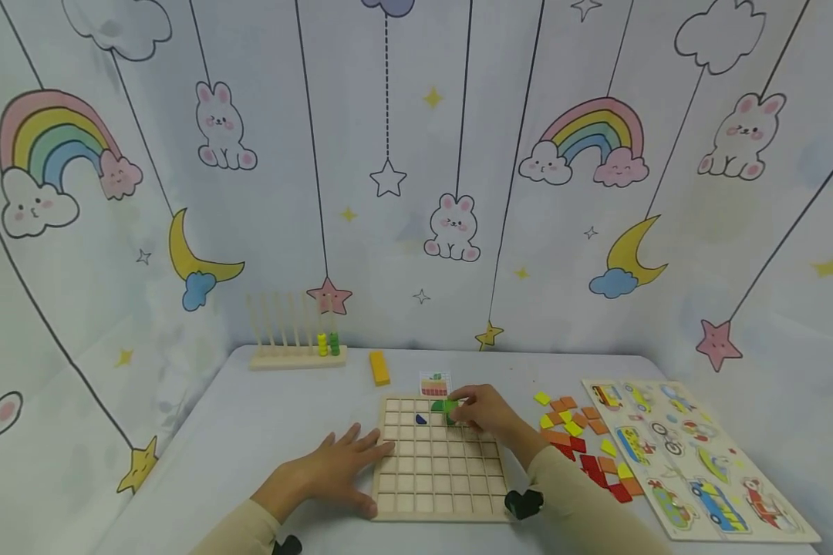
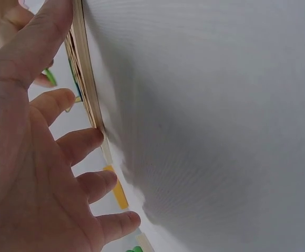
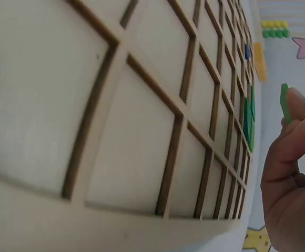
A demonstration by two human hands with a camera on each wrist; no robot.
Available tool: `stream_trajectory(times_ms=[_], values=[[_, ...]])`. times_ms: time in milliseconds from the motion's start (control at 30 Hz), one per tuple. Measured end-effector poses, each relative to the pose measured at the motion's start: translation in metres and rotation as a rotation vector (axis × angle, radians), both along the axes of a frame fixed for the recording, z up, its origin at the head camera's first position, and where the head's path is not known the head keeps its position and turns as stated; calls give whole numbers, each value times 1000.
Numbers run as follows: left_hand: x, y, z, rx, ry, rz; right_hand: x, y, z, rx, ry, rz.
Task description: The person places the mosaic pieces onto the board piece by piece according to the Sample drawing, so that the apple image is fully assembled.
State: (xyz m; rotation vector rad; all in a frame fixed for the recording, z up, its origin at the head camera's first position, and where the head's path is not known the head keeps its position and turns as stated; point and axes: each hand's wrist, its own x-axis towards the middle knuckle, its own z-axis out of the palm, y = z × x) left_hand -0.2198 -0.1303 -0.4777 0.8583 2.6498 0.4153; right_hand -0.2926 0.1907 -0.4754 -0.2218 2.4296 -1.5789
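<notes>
A wooden grid board (image 1: 439, 474) lies on the pale table. My left hand (image 1: 333, 466) rests flat on the table, fingers straight, touching the board's left edge (image 2: 84, 68). My right hand (image 1: 482, 412) hovers over the board's far row and pinches a green piece (image 3: 284, 102) between thumb and fingertips. Other green pieces (image 1: 441, 406) sit in far cells of the grid (image 3: 248, 118), and a small blue piece (image 1: 420, 419) lies in a cell to their left.
Loose orange, red and yellow tiles (image 1: 583, 447) lie right of the board, beside a vehicle puzzle board (image 1: 694, 455). A small pattern card (image 1: 434, 383), a yellow block (image 1: 379, 367) and a wooden peg rack with beads (image 1: 298, 343) stand at the back.
</notes>
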Motion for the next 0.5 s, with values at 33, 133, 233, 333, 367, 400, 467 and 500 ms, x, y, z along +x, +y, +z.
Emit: stream_trajectory(times_ms=[33, 133, 233, 333, 367, 400, 467, 500], values=[[0, 0, 0, 2, -1, -1, 0, -6, -2, 44, 20, 9], [1, -1, 1, 9, -2, -3, -1, -21, -6, 188, 81, 0], [1, -1, 1, 4, 10, -9, -1, -32, -7, 307, 126, -32], [1, -1, 0, -1, 18, -10, -2, -38, -8, 407, 168, -46], [1, -1, 0, 0, 18, -10, -2, -39, -8, 435, 171, -51], [1, -1, 1, 3, 13, -7, -2, -40, -9, 457, 173, -52], [1, -1, 1, 7, 6, -5, -3, -40, -9, 481, 178, -51], [2, -1, 1, 7, 4, -5, -3, -40, -9, 486, 177, -50]])
